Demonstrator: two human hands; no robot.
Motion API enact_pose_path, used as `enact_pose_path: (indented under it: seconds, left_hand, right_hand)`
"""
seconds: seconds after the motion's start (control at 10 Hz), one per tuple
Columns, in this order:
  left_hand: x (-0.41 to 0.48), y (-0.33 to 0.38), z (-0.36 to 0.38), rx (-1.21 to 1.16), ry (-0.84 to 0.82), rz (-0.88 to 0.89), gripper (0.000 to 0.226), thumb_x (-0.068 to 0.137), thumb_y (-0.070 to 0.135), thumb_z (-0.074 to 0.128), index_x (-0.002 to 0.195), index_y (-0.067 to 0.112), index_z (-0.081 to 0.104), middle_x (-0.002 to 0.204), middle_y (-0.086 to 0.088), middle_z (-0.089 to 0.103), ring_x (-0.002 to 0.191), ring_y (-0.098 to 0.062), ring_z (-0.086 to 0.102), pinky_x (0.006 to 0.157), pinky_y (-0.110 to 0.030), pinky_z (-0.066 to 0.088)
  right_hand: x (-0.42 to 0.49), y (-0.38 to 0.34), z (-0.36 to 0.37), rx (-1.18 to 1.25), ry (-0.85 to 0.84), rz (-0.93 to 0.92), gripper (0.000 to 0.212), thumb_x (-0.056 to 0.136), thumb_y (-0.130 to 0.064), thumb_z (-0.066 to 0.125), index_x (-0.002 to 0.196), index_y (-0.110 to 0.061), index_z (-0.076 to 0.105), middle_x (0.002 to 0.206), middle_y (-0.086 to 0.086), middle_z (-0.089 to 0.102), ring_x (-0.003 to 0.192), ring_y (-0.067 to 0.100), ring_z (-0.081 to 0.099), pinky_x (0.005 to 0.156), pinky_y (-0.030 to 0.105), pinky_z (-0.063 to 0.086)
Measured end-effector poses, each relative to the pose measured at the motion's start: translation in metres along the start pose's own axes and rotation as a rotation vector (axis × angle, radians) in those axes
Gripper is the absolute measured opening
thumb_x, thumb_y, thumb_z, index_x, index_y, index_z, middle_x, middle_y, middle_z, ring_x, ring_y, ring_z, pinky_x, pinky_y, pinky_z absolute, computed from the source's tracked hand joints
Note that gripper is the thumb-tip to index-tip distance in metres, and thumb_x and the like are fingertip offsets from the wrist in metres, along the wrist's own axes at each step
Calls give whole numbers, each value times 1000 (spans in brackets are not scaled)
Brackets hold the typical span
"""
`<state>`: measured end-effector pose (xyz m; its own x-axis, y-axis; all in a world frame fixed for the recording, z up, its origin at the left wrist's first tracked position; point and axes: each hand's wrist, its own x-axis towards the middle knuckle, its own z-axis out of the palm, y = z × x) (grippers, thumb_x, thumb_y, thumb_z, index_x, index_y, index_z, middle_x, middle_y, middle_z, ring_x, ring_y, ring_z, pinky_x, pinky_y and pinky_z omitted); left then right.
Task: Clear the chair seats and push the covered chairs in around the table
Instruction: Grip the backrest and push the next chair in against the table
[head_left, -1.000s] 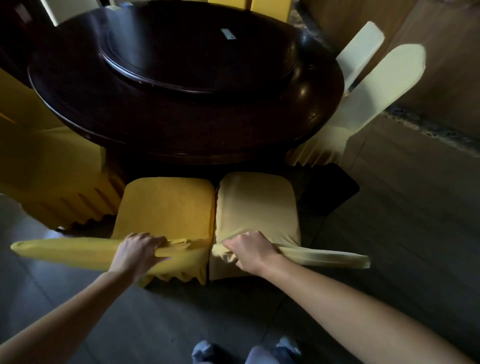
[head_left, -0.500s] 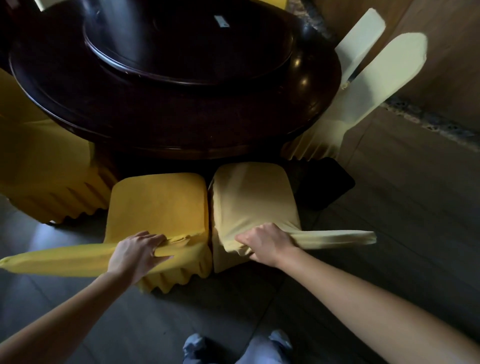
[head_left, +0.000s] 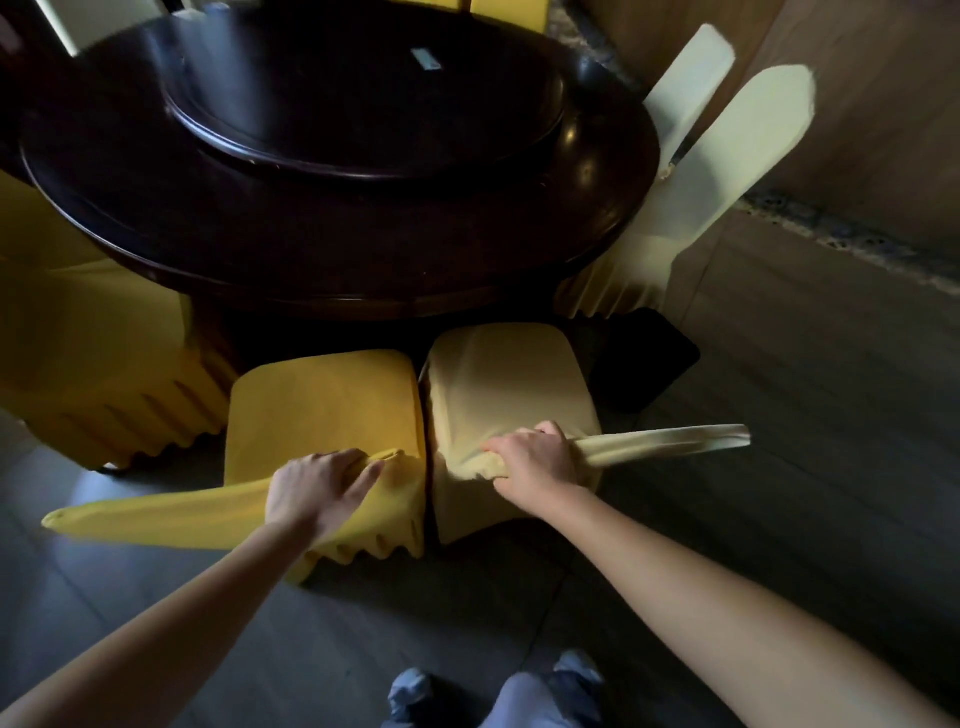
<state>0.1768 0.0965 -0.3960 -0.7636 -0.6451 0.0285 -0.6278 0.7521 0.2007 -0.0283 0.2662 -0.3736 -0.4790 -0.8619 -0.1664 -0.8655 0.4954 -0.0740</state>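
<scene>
- Now the left hand (head_left: 319, 491) grips the yellow chair (head_left: 322, 400) back, and the right hand (head_left: 535, 460) grips the cream chair (head_left: 506, 379).
- Both chairs sit side by side, just short of the table (head_left: 363, 249).
- Next, push both under, probably straight.

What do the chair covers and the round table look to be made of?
The yellow cover and the cream cover look like matte stretch fabric: each pulls smooth over its seat, bunches under the left hand and right hand, and ends in a pleated skirt. The table looks like dark wood with a glossy lacquer, judging by bright reflections at its rim; it could be veneer.
</scene>
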Motion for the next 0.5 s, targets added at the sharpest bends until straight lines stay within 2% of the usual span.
enact_pose_path:
  seconds: [0.1,0.2,0.3,0.4,0.5]
  left_hand:
    - [0,0,1,-10,-49,-19,70,84,68,12,125,35,58,107,2,71,91,-18,65,62,-25,46]
    - [1,4,-5,-48,-170,-30,61,91,63,20,139,32,44,132,-1,59,116,-20,57,81,-30,47]
    - [2,11,-19,-40,-285,114,84,82,72,7,150,26,20,157,1,21,145,-16,15,117,-35,12]
    - [16,24,-43,-21,-209,181,93,71,74,-6,151,27,-1,154,5,-14,143,-14,-17,116,-38,-9]
    - [31,51,-89,-11,-64,236,78,90,66,25,149,28,-9,156,2,-18,140,-16,-24,116,-39,-9]
  right_hand:
    - [-9,-13,0,162,42,20,40,90,-47,54,126,-30,58,122,-4,64,116,15,53,101,37,27]
    - [-19,-29,-2,255,27,45,46,95,-45,46,137,-25,47,144,-5,48,136,12,36,115,41,9]
    - [-24,-38,-13,292,-11,31,58,98,-47,38,149,-24,25,158,-6,20,146,10,10,118,43,-1]
    - [-24,-42,-45,315,24,-6,62,99,-46,35,152,-25,11,161,-6,-1,147,11,-9,117,44,-7]
    - [-16,-47,-93,295,211,-56,61,100,-45,34,152,-25,8,161,-4,-7,146,13,-15,118,47,-8]
